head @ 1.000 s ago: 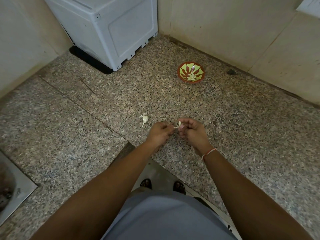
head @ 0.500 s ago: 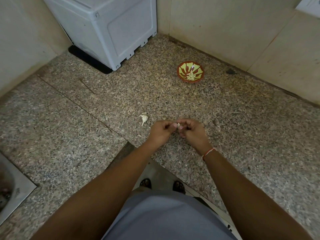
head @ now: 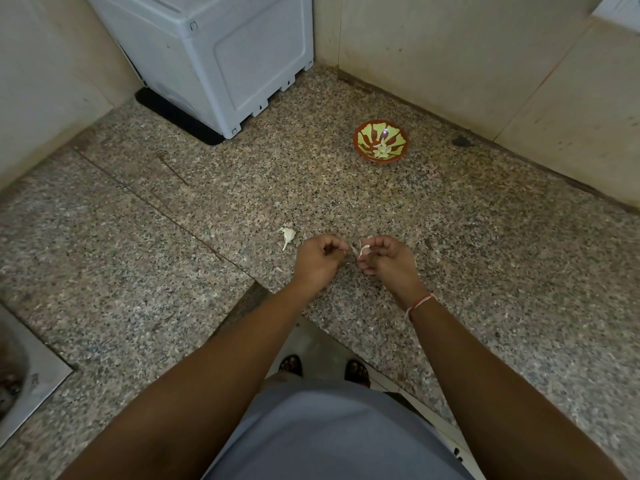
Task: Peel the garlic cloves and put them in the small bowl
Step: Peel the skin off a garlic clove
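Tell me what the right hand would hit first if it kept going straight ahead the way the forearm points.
Probably nothing close: past the right hand lies bare granite counter. The small bowl stands off to the right of that line, though depth is hard to judge.

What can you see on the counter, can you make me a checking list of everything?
Surface: speckled granite counter, bits of garlic skin near the hands.
Job's things: small bowl holds peeled cloves; garlic clove in the right hand; garlic piece lying on the counter.
Clutter: nothing seen.
Hands: left hand curled, whether it pinches skin is unclear; right hand grips the clove.
Cables: nothing seen.
Surroundings: white box on a black mat, tiled walls, steel sink at the left edge.
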